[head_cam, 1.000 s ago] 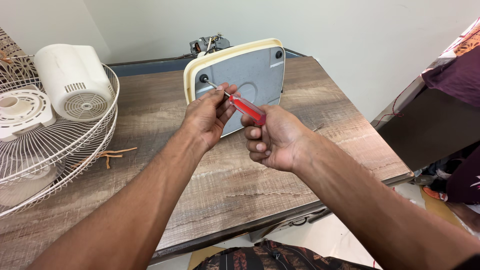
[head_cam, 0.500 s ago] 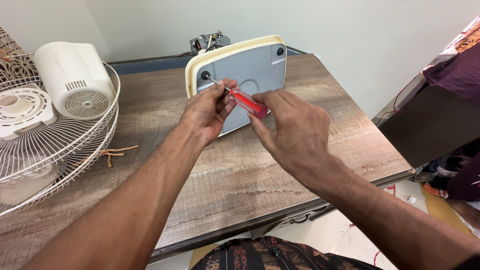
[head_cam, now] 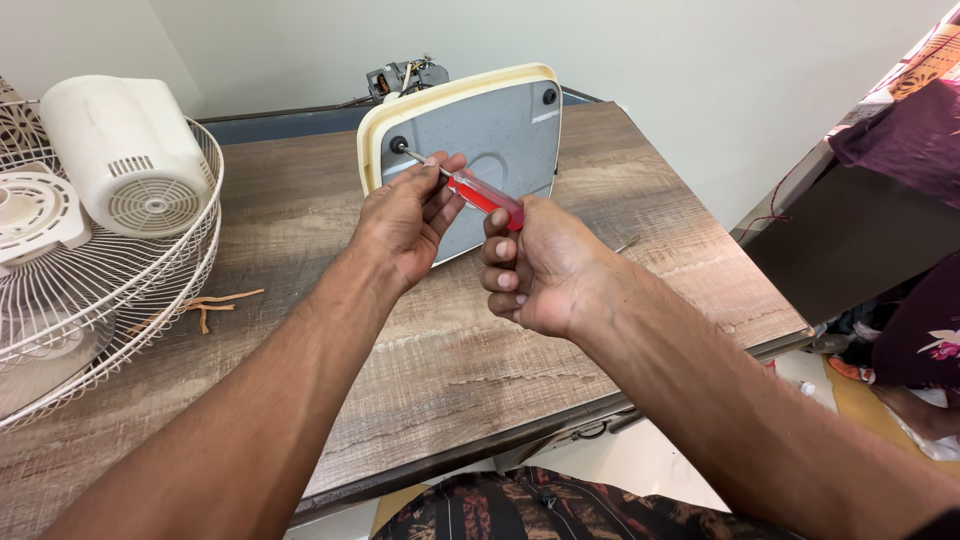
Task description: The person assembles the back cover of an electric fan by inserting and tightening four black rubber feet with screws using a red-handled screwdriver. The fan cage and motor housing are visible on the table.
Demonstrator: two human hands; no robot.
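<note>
Wood-grain laminate in grey and brown covers the table (head_cam: 520, 350), which backs onto a plain pale wall at twelve o'clock. On the right hand (head_cam: 535, 265), the fingers are curled together and clamped on the butt of a screwdriver (head_cam: 470, 188), whose clear red plastic handle pokes out above the knuckles. From there the thin steel shaft runs toward ten o'clock. The left hand (head_cam: 405, 220) pinches that shaft between thumb and fingertips, just beside the handle's front end. The shaft's tip sits in a dark round screw hole at the upper left corner of a fan base (head_cam: 500, 135), a rounded square plate standing tilted on its edge near the table's middle, flat grey underside facing the camera and a cream plastic rim around it. A second dark hole shows at its upper right corner. Behind its top edge, at twelve o'clock, a small bare motor (head_cam: 403, 76) with wires pokes up.

At nine o'clock, well apart from the hands, a white wire fan guard (head_cam: 120, 290) overhangs the table's left edge and holds a cream ribbed motor cover (head_cam: 125, 155). Brown string scraps (head_cam: 205, 305) lie just beside the guard. Bare tabletop lies between the hands and the near edge at six o'clock, and more toward the right edge at three o'clock.
</note>
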